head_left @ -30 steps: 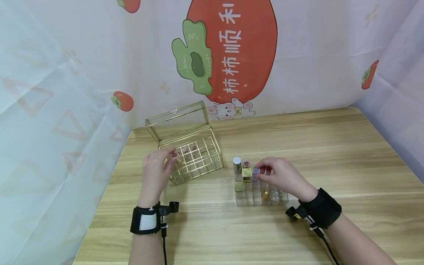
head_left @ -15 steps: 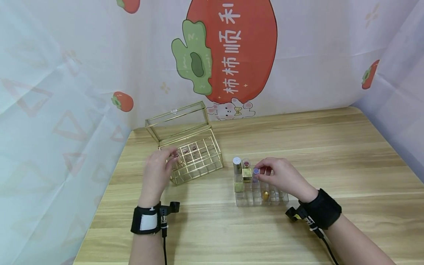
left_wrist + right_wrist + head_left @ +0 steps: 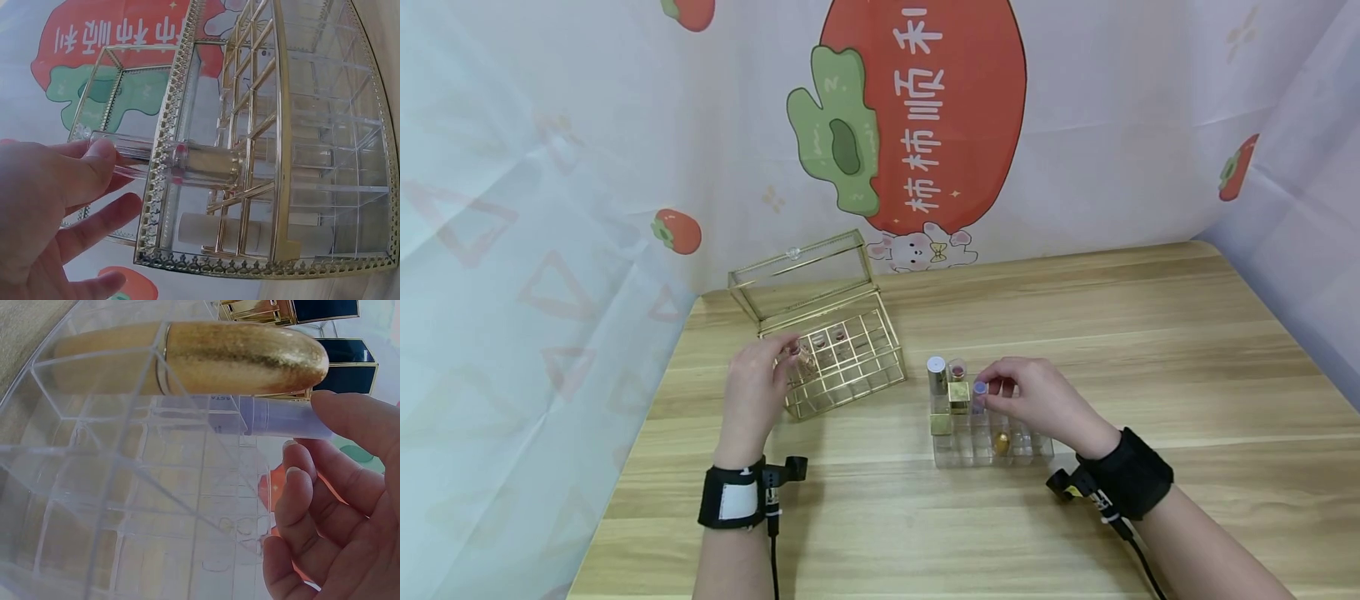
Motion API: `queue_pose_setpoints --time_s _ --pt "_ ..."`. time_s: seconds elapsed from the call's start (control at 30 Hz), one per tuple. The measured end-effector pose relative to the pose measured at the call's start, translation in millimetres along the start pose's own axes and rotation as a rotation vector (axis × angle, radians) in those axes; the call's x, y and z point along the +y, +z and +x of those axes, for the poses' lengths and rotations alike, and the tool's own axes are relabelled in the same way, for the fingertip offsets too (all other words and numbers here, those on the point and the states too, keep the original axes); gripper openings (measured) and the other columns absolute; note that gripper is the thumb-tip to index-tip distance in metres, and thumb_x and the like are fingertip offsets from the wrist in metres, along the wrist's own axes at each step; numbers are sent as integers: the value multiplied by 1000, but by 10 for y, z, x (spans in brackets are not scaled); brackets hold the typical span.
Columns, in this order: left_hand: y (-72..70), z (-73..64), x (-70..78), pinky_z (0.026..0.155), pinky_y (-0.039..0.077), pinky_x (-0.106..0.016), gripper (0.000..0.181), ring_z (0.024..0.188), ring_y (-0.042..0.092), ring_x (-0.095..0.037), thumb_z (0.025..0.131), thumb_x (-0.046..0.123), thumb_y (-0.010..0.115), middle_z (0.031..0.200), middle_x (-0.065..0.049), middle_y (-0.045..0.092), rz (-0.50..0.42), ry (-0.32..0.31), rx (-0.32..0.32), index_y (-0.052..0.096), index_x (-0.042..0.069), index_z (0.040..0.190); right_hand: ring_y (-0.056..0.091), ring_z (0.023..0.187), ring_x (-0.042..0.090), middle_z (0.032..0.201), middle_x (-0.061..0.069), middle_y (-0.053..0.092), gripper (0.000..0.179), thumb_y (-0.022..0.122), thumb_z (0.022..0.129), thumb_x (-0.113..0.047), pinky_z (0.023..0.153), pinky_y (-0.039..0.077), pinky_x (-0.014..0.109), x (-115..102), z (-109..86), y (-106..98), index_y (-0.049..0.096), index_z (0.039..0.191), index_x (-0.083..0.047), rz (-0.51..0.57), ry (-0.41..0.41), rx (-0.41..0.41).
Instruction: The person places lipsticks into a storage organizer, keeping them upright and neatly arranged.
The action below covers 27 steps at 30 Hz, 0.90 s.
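My left hand (image 3: 752, 396) pinches a clear-capped lipstick (image 3: 209, 164) by its top end. The tube reaches down into the gold grid of the glass box (image 3: 850, 400), whose lid (image 3: 805, 275) is tilted up. Other lipsticks (image 3: 840, 337) stand in nearby grid cells. To the right, my right hand (image 3: 1045, 398) holds a pale purple lip tube (image 3: 287, 419) between thumb and fingers, with its lower part inside a clear divided organizer (image 3: 958, 457). A rounded gold lipstick (image 3: 244, 357) stands in the same organizer, closer to the right wrist camera.
A silver-capped tube (image 3: 936, 373), a dark-red lipstick with a clear cap (image 3: 958, 368) and square gold-topped tubes (image 3: 958, 392) also stand in the organizer. Wooden tabletop (image 3: 880, 517) lies between and around both containers. A printed cloth (image 3: 1097, 167) hangs behind.
My left hand and its lipstick have shifted very slightly over the grid. The right hand stays on the purple tube, with no visible movement.
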<state>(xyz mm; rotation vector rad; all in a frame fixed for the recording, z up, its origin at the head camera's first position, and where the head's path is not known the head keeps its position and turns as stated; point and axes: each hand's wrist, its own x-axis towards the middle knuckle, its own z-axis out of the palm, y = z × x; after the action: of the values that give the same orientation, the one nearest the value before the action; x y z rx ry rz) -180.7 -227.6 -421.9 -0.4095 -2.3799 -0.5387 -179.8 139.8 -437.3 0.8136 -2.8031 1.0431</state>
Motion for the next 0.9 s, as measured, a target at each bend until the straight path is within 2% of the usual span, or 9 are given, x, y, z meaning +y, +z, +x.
queue_pose_setpoints --time_s 0.17,0.3,0.6,0.9 --pt "39 -12 -24 78 52 -51 30 85 65 -30 74 -3 75 96 -17 73 18 4 16 69 -2 104 54 68 9 75 -5 63 14 71 83 -20 59 48 30 -2 0 -1 71 93 -12 5 -1 0" --pt "79 -29 -42 74 52 -49 30 78 65 -29 72 1 78 92 -16 74 52 4 -2 70 -1 101 54 68 9 75 -4 63 13 71 83 -21 59 48 30 -4 3 -4 72 93 -12 6 -1 -1" --pt "106 -70 -16 88 43 -59 32 89 62 -32 77 12 77 97 -15 73 75 -100 -81 70 3 107 54 69 10 76 -4 63 13 71 84 -20 60 48 31 -9 4 -10 71 94 -12 16 2 -6" --pt "100 -79 -16 94 38 -61 34 92 61 -33 79 13 75 100 -16 73 83 -141 -127 69 4 112 53 68 10 75 -4 63 12 72 83 -19 58 47 30 -5 -1 -11 71 93 -12 17 -7 9"
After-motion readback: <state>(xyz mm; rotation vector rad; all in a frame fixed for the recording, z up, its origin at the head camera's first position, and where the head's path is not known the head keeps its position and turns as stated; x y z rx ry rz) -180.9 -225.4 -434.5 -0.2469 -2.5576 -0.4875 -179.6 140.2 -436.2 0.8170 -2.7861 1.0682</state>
